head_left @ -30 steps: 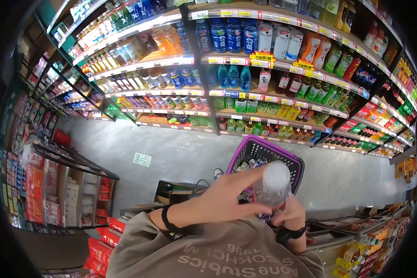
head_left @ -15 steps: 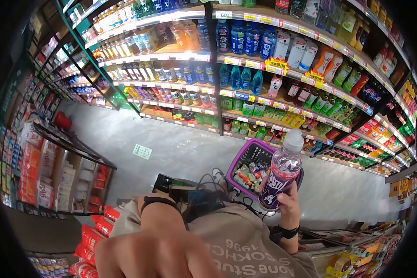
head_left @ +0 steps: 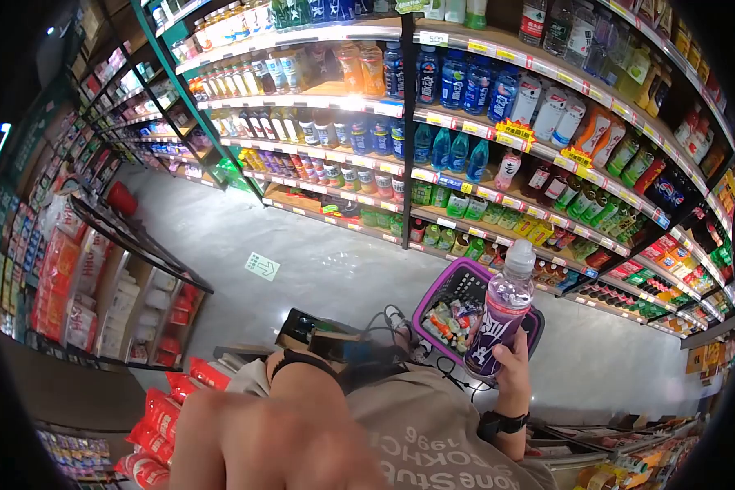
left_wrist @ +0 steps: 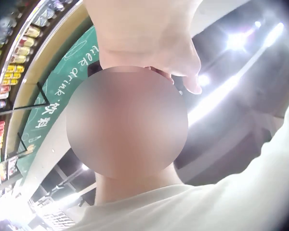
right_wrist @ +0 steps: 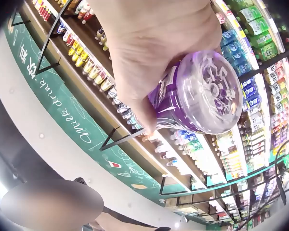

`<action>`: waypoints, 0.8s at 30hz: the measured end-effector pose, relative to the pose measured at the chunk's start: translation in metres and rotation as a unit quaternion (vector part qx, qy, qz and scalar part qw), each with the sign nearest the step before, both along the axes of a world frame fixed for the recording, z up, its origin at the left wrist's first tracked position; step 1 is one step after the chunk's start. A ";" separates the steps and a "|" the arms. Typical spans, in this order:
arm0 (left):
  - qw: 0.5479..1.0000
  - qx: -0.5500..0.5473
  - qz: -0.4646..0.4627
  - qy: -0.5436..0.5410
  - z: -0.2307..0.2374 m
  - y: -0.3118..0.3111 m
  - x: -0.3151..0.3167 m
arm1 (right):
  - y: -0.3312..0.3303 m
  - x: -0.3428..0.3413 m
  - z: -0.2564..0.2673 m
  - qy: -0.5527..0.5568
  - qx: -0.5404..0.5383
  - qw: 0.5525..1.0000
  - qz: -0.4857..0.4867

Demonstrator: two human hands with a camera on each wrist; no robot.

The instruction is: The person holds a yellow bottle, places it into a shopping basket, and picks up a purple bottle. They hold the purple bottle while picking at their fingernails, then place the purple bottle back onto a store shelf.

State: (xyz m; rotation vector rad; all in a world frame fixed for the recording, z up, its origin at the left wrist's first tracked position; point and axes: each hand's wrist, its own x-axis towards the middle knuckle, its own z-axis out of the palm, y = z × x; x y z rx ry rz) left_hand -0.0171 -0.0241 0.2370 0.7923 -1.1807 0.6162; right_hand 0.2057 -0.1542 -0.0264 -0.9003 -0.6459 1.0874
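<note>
A clear bottle with a purple label and white cap [head_left: 501,314] stands upright in my right hand [head_left: 513,374], fingers and thumb curled round its lower part. The right wrist view has the bottle's round base [right_wrist: 212,91] facing the camera, with the right hand [right_wrist: 159,45] round its side. My left hand [head_left: 273,441] is raised close to the head camera, large and blurred. In the left wrist view the left hand [left_wrist: 144,38] is at the head, its thumb pointing down; the other fingers are mostly hidden.
On the floor past the bottle sits a purple-rimmed black basket [head_left: 426,304] with packaged items inside. Drink shelves [head_left: 327,104] curve across the far side. A low shelf unit [head_left: 110,306] and red packages [head_left: 159,425] are at the left.
My left hand has left the bottle and risen toward the head. The right hand keeps hold of the bottle, now fully visible. The head view has shifted, moving the shelves rightward.
</note>
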 end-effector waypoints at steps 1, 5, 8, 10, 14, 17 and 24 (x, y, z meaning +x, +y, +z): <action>0.999 0.027 0.029 -0.006 0.000 0.001 -0.002 | -0.001 -0.001 0.001 -0.004 0.000 1.000 -0.004; 0.975 0.024 0.195 -0.106 -0.010 -0.019 -0.010 | 0.000 -0.002 -0.004 -0.012 -0.006 1.000 -0.003; 0.978 0.036 0.144 -0.143 -0.006 -0.013 -0.005 | 0.000 -0.004 -0.002 -0.014 -0.016 1.000 -0.003; 0.986 0.031 0.107 -0.121 -0.006 -0.011 -0.014 | 0.004 -0.003 -0.002 -0.020 -0.008 1.000 0.004; 0.991 -0.016 0.097 -0.094 -0.008 -0.015 -0.021 | 0.009 -0.009 0.004 -0.006 -0.008 1.000 -0.012; 0.996 -0.020 0.053 -0.076 -0.001 -0.009 -0.020 | 0.013 -0.011 0.009 0.002 -0.003 1.000 -0.003; 0.990 0.008 0.110 -0.089 0.001 -0.004 -0.018 | 0.013 -0.013 0.006 0.003 -0.018 1.000 -0.011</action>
